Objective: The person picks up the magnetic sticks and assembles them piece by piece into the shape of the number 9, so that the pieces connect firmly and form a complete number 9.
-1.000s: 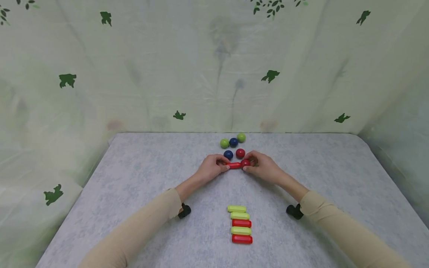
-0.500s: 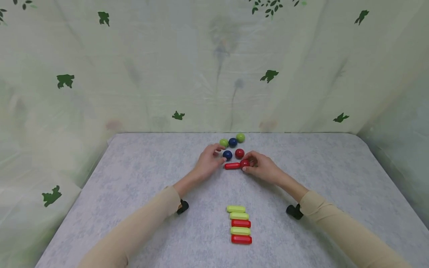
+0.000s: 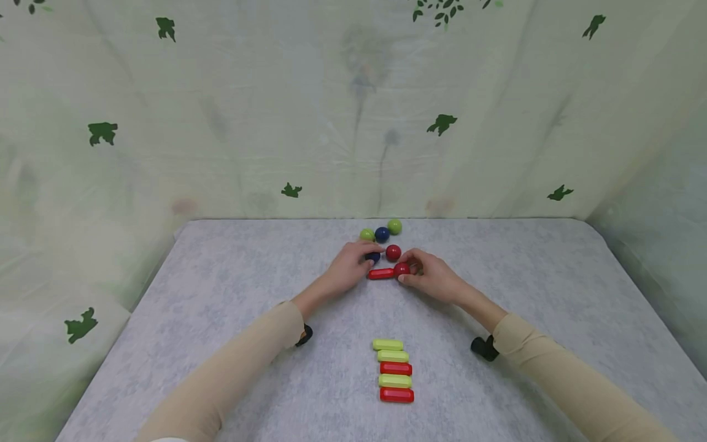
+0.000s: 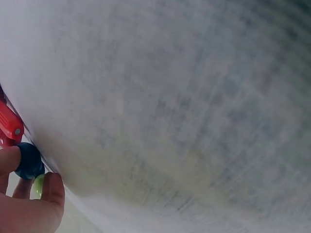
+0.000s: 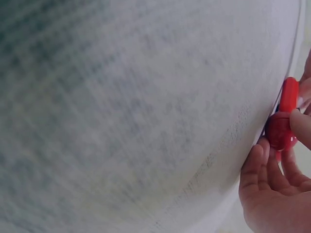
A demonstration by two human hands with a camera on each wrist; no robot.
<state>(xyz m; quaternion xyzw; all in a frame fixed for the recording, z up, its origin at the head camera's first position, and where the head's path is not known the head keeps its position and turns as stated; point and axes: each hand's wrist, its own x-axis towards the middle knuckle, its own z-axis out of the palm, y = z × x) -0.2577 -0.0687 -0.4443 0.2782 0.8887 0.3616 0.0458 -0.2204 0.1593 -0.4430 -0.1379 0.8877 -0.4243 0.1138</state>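
Observation:
My right hand (image 3: 433, 275) pinches a red ball (image 3: 402, 269) between thumb and fingers. A red stick (image 3: 380, 274) extends left from that ball, its right end touching it; the right wrist view also has the stick (image 5: 289, 94) meeting the ball (image 5: 280, 130). Just behind the stick, my left hand (image 3: 347, 265) has its thumb and fingers around a dark blue ball (image 3: 373, 258), which the fingers partly cover. In the left wrist view the thumb lies against this blue ball (image 4: 30, 161). A small round hole shows in the near end of the stick (image 4: 10, 124).
Another red ball (image 3: 393, 252) sits between the hands. Farther back are a blue ball (image 3: 382, 234) and two green balls, one left (image 3: 367, 235) and one right (image 3: 394, 226). Nearer me, yellow sticks (image 3: 393, 356) and red sticks (image 3: 396, 395) form a column on the grey-white table (image 3: 248, 245).
My left hand has let go of the red stick, moved a little back, and closed around the blue ball. My right hand has stayed on the red ball.

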